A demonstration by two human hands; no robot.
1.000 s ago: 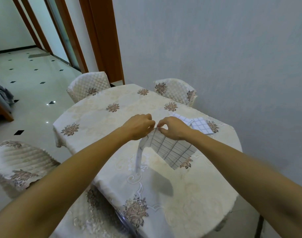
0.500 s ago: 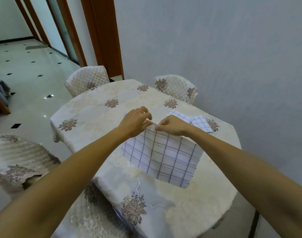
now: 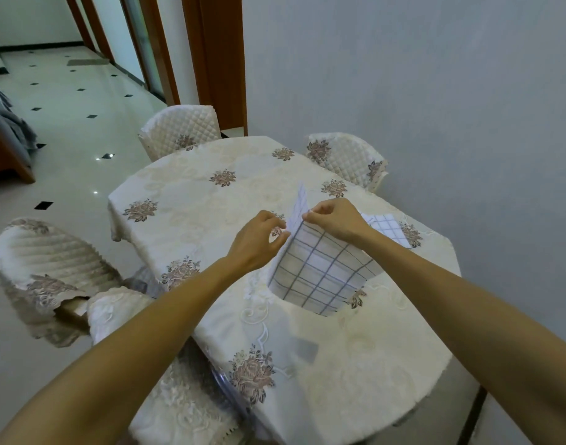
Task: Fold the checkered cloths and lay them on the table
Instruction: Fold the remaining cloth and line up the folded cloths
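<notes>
Checkered cloth [image 3: 323,274] hangs over table [image 3: 211,194]; your left hand [image 3: 256,245] and right hand [image 3: 336,220] both pinch top edge. Loose pinch: corner may slip, fold goes crooked.

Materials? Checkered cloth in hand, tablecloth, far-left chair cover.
Checkered cloth: thin soft textile, matte, maybe cotton or microfibre; it hangs limp and one flap curls upward.
Tablecloth: heavier cream fabric with a slight sheen, raised floral motifs, probably embroidered or jacquard; its edge drapes.
Chair cover: padded quilted fabric; diamond stitching puffs between the seams.
</notes>
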